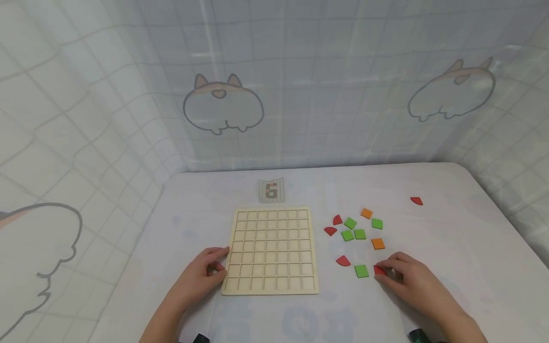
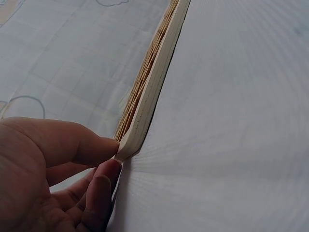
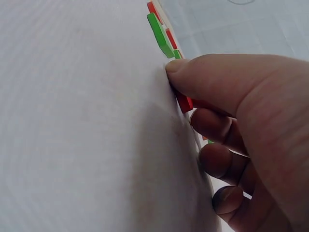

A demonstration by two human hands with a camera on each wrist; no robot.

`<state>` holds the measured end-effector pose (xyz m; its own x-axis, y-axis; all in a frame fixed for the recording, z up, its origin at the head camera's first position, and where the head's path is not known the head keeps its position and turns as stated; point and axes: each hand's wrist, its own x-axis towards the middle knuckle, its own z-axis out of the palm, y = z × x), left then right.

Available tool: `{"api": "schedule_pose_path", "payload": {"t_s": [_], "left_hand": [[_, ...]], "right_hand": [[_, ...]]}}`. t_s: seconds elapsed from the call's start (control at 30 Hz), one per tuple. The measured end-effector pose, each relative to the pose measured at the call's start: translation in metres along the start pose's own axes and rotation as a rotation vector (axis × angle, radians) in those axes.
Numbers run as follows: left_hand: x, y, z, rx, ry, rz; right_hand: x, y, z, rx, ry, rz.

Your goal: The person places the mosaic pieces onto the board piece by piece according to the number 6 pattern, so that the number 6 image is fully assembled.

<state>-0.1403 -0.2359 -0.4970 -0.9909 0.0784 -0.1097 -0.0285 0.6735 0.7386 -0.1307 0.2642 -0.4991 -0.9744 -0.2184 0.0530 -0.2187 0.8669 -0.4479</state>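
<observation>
A pale wooden grid board (image 1: 270,250) lies flat on the table, its square compartments bare. Against the board's left edge rest the thumb and index fingertips of my left hand (image 1: 205,272); the left wrist view has that hand (image 2: 63,164) at a rounded corner of the board (image 2: 149,92). Right of the board, my right hand (image 1: 407,281) holds a red piece (image 1: 379,270) between thumb and index finger, low over the cloth. Part of this red piece (image 3: 184,102) is hidden behind the thumb. Beside it lies a green square tile (image 1: 361,271).
Farther back are several green tiles (image 1: 350,223), orange tiles (image 1: 378,244) and red quarter-circle pieces (image 1: 343,261). One red quarter-circle (image 1: 416,201) lies apart at the far right. Behind the board sits a small pattern card (image 1: 271,190). Grid-patterned curtains (image 1: 300,95) enclose the table.
</observation>
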Motion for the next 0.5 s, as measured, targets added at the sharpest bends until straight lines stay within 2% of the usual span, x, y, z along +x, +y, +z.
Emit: {"api": "schedule_pose_path", "payload": {"t_s": [0.13, 0.3, 0.5], "left_hand": [[-0.001, -0.001, -0.001, 0.02, -0.004, -0.019], [-0.002, 0.001, -0.002, 0.024, -0.003, -0.012], [-0.002, 0.003, -0.001, -0.002, -0.017, -0.003]], "right_hand": [[0.002, -0.003, -0.001, 0.038, 0.014, 0.001], [0.006, -0.009, -0.004, 0.11, 0.082, -0.057], [0.017, -0.019, -0.012, 0.085, 0.124, -0.139]]}}
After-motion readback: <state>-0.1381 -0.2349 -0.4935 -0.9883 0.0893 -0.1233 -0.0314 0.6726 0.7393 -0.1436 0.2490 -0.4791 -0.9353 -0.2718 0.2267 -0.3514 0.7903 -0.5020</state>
